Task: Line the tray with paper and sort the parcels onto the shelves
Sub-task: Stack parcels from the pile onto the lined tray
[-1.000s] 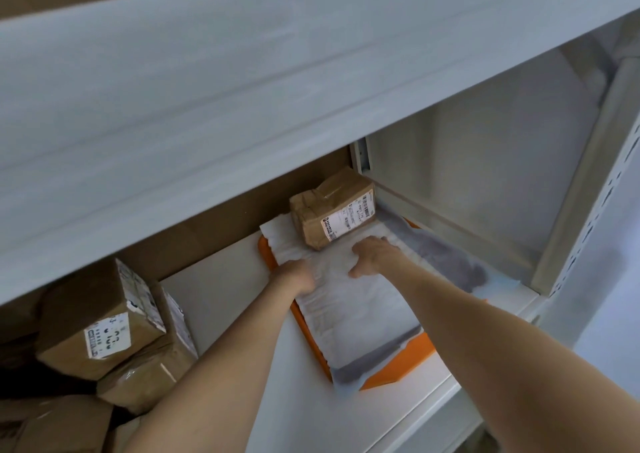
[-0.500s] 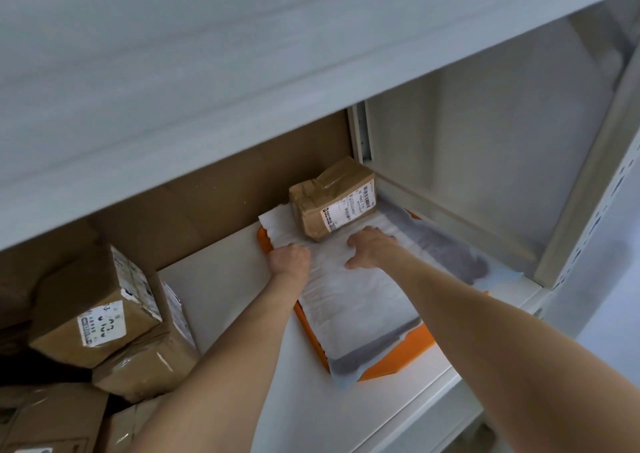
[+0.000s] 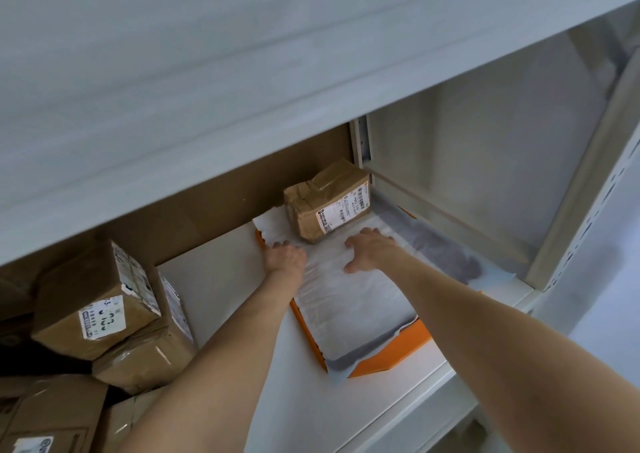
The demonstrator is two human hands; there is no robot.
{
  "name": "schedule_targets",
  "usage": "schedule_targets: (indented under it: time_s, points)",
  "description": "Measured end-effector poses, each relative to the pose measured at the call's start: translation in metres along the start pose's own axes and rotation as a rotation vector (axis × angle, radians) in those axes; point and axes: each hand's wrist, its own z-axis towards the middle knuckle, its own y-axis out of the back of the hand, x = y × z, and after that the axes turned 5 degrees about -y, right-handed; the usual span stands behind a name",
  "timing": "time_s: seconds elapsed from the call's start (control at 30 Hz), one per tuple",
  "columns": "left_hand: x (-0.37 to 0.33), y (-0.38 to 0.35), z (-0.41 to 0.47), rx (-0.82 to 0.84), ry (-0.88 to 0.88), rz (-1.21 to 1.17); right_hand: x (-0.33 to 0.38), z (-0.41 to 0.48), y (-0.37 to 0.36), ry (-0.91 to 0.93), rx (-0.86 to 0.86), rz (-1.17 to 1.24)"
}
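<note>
The right hand [image 3: 369,250] lies spread on the paper [image 3: 346,300]. The left hand [image 3: 285,258] presses its edge, grip unclear, probably flattening it into the tray [image 3: 398,355]. The parcel [image 3: 322,207] sits just beyond both hands.

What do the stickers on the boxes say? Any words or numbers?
No text reads clearly.
Parcel sticker, on the parcel on the tray: barcodes and tiny print, too small.
Left box sticker, on the left box: dark scribbles, blurred.
Corner sticker, bottom left: cut off, blurred.
</note>
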Motion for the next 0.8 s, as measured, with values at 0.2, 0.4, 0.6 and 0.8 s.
schedule_targets:
  time_s: [0.2, 0.4, 0.6, 0.8]
  points:
    - [-0.016, 0.013, -0.015, -0.047, -0.276, -0.450, -0.016, -0.016, 0.004, -0.029, 0.071, -0.045]
    - [-0.033, 0.014, -0.029, 0.215, -0.302, -0.498, -0.037, -0.032, 0.001, -0.029, 0.125, -0.119]
    - [-0.032, 0.024, -0.039, 0.306, -0.258, -0.449, -0.040, -0.040, -0.003, -0.045, 0.064, -0.111]
    - [-0.032, 0.037, -0.057, 0.135, -0.167, -0.430, -0.030, -0.048, 0.003, -0.003, -0.038, -0.013]
